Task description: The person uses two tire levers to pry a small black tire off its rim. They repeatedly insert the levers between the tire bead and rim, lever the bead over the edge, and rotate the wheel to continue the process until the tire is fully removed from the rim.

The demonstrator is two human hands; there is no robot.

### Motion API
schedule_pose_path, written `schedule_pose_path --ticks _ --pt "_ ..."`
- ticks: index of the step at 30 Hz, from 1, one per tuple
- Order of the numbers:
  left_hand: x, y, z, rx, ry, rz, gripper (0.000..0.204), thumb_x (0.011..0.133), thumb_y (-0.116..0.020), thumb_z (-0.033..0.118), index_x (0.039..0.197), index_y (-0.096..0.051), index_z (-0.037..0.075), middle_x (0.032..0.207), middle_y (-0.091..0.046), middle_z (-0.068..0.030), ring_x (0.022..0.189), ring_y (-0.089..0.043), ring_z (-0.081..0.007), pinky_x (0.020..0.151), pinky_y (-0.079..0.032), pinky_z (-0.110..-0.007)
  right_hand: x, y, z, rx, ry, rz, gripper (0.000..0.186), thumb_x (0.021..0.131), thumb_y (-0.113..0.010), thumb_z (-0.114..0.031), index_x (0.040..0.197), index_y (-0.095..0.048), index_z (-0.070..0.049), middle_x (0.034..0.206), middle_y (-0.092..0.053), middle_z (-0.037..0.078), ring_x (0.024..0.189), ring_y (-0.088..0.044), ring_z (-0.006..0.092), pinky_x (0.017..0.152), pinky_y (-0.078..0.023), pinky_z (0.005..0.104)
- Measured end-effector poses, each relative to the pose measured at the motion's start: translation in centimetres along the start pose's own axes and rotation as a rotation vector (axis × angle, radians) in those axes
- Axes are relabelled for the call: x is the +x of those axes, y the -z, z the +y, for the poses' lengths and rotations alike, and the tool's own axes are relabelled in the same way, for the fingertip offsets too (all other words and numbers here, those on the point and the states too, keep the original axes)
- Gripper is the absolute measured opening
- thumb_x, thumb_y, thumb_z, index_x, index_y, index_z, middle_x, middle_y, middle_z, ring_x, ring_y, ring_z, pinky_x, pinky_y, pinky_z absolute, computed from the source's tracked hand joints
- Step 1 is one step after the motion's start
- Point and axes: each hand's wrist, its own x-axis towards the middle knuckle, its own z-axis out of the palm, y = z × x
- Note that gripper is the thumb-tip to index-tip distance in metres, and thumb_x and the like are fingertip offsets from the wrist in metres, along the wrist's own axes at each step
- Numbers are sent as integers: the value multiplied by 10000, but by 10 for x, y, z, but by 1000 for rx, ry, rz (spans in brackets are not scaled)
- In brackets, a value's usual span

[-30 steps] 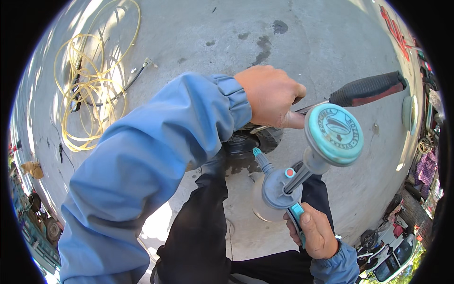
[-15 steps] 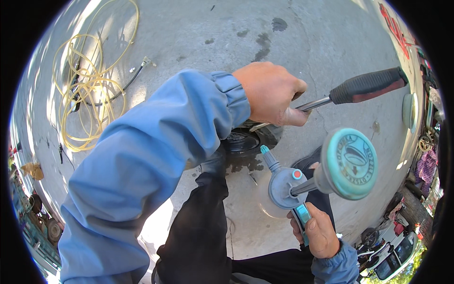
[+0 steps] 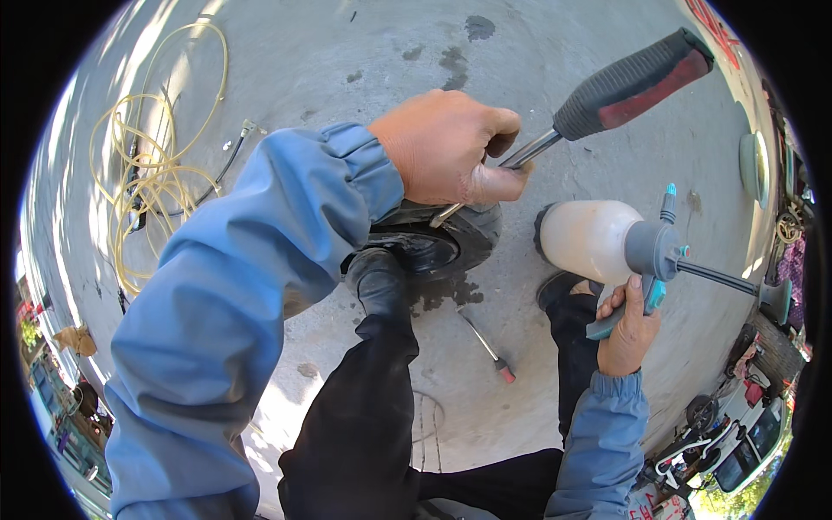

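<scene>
My left hand (image 3: 455, 147) is closed around the metal shaft of a pry bar with a black and dark-red grip (image 3: 637, 87). The bar's far end meets the edge of a small black tire (image 3: 485, 236), which lies on the floor partly hidden by my left arm. My left shoe (image 3: 377, 277) rests against the wheel. Over to the right, my right hand (image 3: 628, 334) grips the handle of a pump sprayer (image 3: 594, 238). The sprayer has a cloudy white bottle and a grey-teal head. It is tilted onto its side, with its pump knob pointing right.
A slim tool with a red handle (image 3: 490, 351) lies on the concrete between my legs. Coiled yellowish hose (image 3: 165, 173) sits at the far left. A round, pale green object (image 3: 756, 169) stands at the right. Wet stains (image 3: 452, 65) mark the floor.
The sprayer has swung from upright to lying sideways and moved right and away with my right hand. My left hand and the pry bar appear slightly farther left and higher.
</scene>
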Motion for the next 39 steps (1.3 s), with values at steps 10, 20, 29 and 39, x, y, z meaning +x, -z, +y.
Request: schedule_pose_path --ticks 10,20,29,39 --pt "1 -7 2 -122 -20 23 305 903 -728 291 906 -656 -5 694 -607 -98 628 -574 -177 620 -498 -350 25 34 41 -440 115 159 451 968 -813 -341 1110 -665 60 920 -699 103 811 -656 163 749 -536 326" --pt "2 -4 4 -77 3 7 375 911 -717 358 879 -644 -9 675 -609 -101 617 -578 -192 605 -496 -363 12 -138 -114 151 707 -243 496 1016 -720 -300 1349 -591 44 1103 -685 119 990 -668 217 907 -527 326" --pt "-49 32 -18 73 63 -83 663 851 -804 465 1282 -623 -6 1092 -719 -244 1027 -724 -354 912 -570 -438 -9 -227 -179 513 308 -237 348 988 -664 -290 736 -506 -110 571 -442 -7 469 -486 137 450 -415 293" --pt "-132 30 -55 29 171 149 825 655 -935 335 1315 -603 -31 1114 -702 -248 1017 -719 -406 938 -562 -430 36 -253 -161 373 354 -234 240 986 -639 -246 802 -540 -127 609 -464 -22 490 -489 106 468 -429 290"
